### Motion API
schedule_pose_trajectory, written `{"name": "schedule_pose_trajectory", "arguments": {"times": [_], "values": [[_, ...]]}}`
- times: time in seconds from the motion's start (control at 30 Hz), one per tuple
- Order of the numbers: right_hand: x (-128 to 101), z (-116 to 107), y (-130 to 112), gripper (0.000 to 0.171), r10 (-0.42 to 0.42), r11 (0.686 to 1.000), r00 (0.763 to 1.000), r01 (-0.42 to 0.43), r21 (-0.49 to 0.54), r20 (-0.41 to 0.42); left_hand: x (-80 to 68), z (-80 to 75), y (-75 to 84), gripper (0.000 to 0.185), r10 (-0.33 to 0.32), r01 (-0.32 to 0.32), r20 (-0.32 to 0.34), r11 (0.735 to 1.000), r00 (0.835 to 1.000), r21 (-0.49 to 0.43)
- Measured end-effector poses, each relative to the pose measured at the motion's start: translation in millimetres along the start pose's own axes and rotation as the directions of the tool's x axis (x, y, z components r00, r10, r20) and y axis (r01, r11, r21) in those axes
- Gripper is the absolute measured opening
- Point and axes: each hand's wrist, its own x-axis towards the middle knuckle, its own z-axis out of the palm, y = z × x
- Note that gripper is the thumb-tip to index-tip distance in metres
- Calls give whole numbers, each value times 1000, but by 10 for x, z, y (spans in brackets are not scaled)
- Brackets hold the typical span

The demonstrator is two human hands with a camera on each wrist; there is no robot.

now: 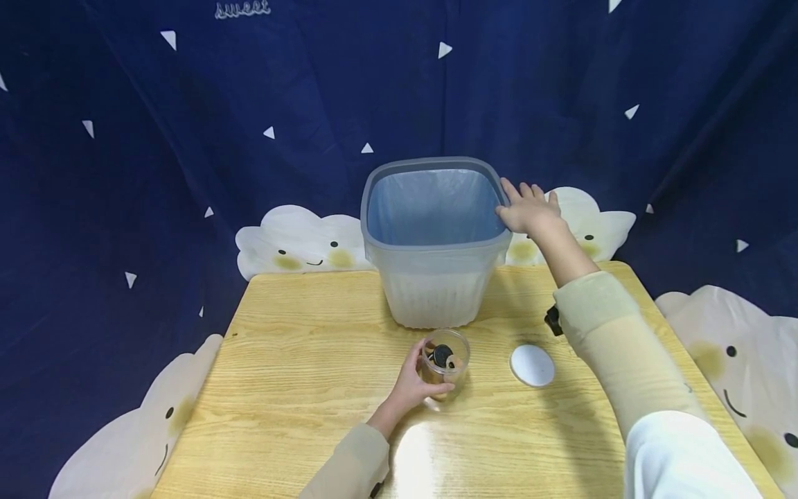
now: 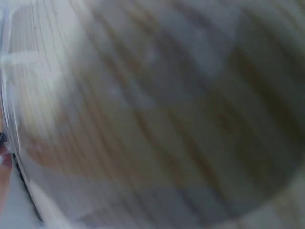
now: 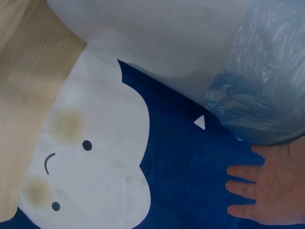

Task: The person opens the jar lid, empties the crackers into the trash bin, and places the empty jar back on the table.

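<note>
My left hand (image 1: pixel 411 383) grips a clear round plastic jar (image 1: pixel 461 344) standing on the table. Small black and tan items (image 1: pixel 442 356) lie inside it; their kind is hard to tell. In the left wrist view the jar's see-through wall (image 2: pixel 143 124) fills the picture, blurred and very close. At the bin's right rim is my right hand (image 1: pixel 528 209), fingers spread. The bin (image 1: pixel 436 284) is white with a grey rim and a bluish plastic liner (image 1: pixel 436 204). In the right wrist view my right hand (image 3: pixel 283 183) shows straight fingers beside the liner (image 3: pixel 267 90).
A white round lid (image 1: pixel 533 365) lies flat on the wooden table (image 1: pixel 299 346), right of the jar. Behind the table hangs a dark blue curtain (image 1: pixel 324 83) with white triangles and smiling clouds. The bin stands near the table's back edge.
</note>
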Motion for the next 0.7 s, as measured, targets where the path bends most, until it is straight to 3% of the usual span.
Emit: {"name": "schedule_pose_trajectory", "arguments": {"times": [0.3,0.7], "values": [[2,-6,-5,64,5,1000,1000,-5,2,3,-20,-128,57,90,-9,9,-22,1000,1000,-7],[6,1,0,64,8,1000,1000,-8,0,-4,-19,-282,188,90,105,-99,-71,991,992,91]]}}
